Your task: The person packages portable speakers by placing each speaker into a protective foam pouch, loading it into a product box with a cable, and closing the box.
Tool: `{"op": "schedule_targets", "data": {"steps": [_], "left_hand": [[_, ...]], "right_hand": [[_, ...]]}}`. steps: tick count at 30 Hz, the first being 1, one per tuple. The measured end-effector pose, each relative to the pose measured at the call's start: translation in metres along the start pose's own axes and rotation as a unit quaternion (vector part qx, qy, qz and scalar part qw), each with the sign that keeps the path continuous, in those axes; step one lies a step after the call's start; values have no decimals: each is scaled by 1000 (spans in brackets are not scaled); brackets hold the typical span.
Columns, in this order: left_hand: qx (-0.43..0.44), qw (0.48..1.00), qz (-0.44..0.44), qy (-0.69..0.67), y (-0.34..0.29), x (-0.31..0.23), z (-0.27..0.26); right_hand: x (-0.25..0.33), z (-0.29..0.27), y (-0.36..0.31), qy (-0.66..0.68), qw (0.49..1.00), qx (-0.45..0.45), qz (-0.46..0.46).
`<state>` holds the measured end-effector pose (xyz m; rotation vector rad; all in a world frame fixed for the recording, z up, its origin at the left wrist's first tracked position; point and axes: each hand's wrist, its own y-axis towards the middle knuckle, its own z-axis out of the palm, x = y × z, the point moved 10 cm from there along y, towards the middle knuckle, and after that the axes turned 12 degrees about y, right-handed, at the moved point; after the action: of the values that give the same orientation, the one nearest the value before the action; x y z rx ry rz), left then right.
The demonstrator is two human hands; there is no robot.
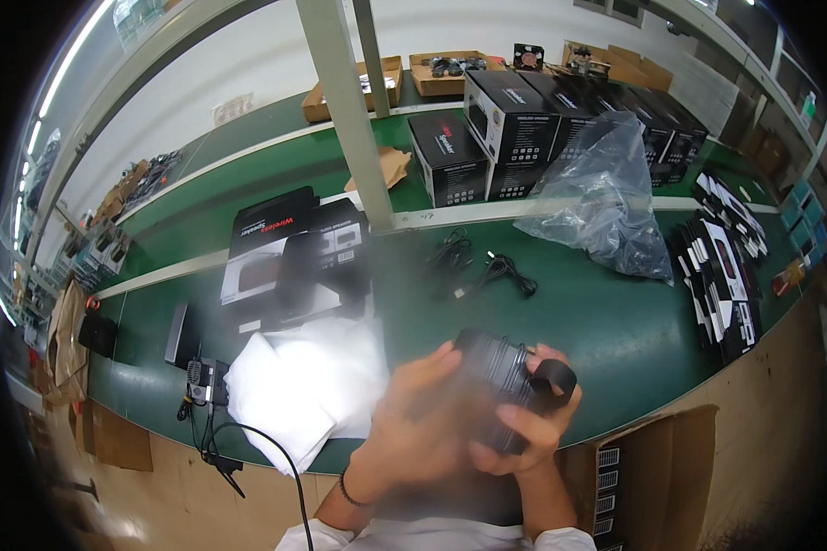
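Note:
Between my two hands, close to me, is a black portable speaker (492,386) with a ribbed body and a dark strap loop (554,377) at its right end. My left hand (409,409) presses against its left side, thumb near the top. On the right, my right hand (538,422) wraps around the body beside the strap, fingers curled. A haze over the lens blurs part of the speaker and my left hand. Just beyond lie two coiled black cables (498,275) on the green table (413,340).
White foam sheets (294,390) lie to the left, with flattened black boxes (289,257) behind them. Packed black boxes (515,119) stand at the back beside a clear plastic bag (606,211). Stacked flat cartons (721,285) are far right. A metal post (345,110) rises mid-table.

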<state>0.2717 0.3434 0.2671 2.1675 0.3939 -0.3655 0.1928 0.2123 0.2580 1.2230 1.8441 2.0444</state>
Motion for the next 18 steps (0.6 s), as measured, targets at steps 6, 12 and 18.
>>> {"op": "schedule_targets", "data": {"steps": [6,12,18], "left_hand": [[-8,999,23,-36,-6,-2,-3],[-23,997,-14,-75,-11,6,1],[14,994,44,-100,-9,3,16]], "right_hand": [[6,4,-3,9,1000,16,-12],[1,5,-7,4,1000,19,-1],[-17,-5,-18,120,991,-62,-23]]}}
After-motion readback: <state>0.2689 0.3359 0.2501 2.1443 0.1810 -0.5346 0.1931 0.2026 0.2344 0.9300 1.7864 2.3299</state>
